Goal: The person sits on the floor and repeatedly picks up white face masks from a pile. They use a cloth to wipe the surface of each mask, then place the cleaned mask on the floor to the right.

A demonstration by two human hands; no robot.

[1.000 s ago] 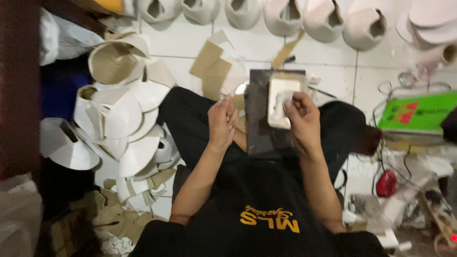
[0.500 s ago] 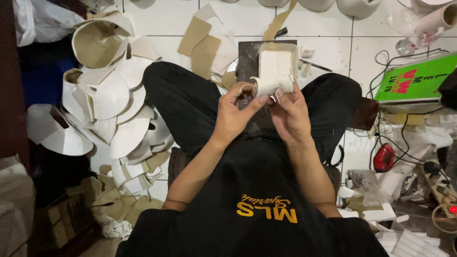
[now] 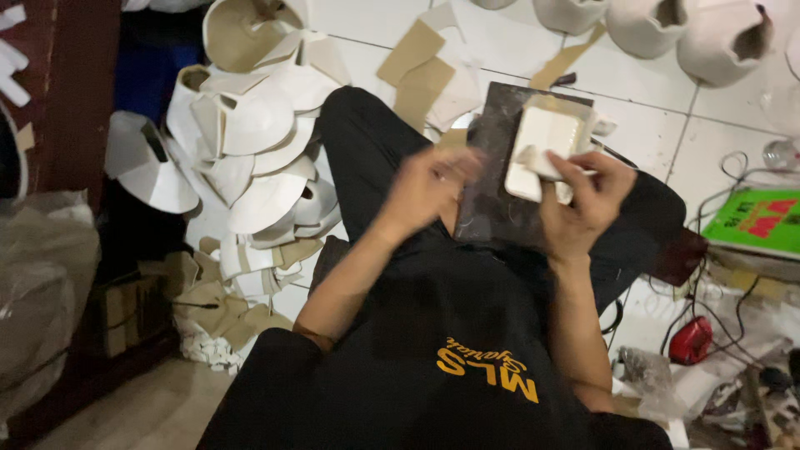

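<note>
A dark board (image 3: pixel 490 208) rests on my lap, over my black trousers. On it lies a white rectangular card piece (image 3: pixel 546 133) with a raised rim. My right hand (image 3: pixel 583 204) pinches a small white strip (image 3: pixel 533 158) against that piece's near edge. My left hand (image 3: pixel 429 187) hovers left of the board, blurred, fingers loosely spread, with nothing seen in it.
A heap of white cone-shaped card pieces (image 3: pixel 250 142) lies to the left on the tiled floor. Brown cardboard scraps (image 3: pixel 417 67) lie beyond my knee. White moulded shells (image 3: pixel 650 25) line the top. At right are a green box (image 3: pixel 758 221), cables and a red tool (image 3: pixel 690 340).
Both hands were together on the white piece. My left hand has since let go and swung away to the left, while my right hand stays on the strip. The camera has moved in closer.
</note>
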